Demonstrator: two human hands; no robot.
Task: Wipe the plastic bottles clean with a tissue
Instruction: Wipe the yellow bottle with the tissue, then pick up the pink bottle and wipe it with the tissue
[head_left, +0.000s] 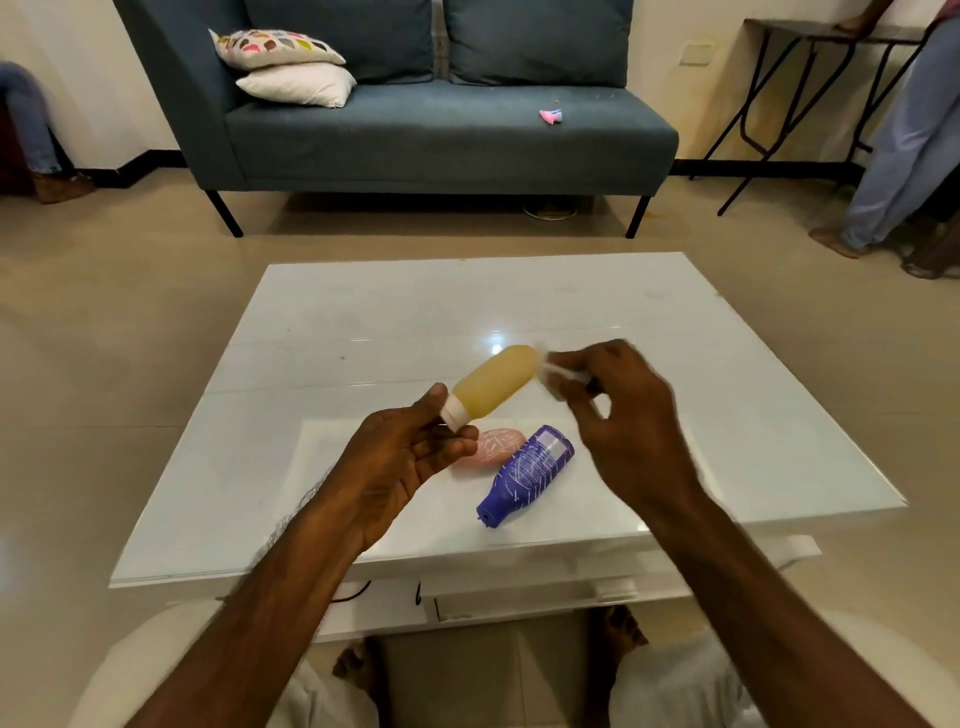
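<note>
A glossy white coffee table (322, 332) with a glass-like top stands on a pale tiled floor (104, 291), a ceiling light reflecting as a bright spot near its middle. Beyond it sits a blue-grey sofa (441, 135) on thin black legs, with a patterned cushion (275, 48) stacked on a white cushion (298, 85) at its left end and a small pink item (550, 116) on the seat. A black-legged folding table (810, 67) stands against the wall at far right, where a person's trouser legs (904, 145) show; another person's leg is at the far left edge.

The yellow bottle (496, 382) is held in the air above the table, tilted with its rounded base up and away. It is translucent, amber-yellow, with a white cap (454, 415). The left hand (400, 462) pinches that cap between thumb and fingers. The right hand (628, 415), blurred, has its fingers closed on a white tissue (553, 371) that touches the bottle's base.

On the table below lie a purple bottle (527, 473) with white print, cap pointing toward the person, and just beside it a pink bottle (493, 447), partly hidden by the left hand.
</note>
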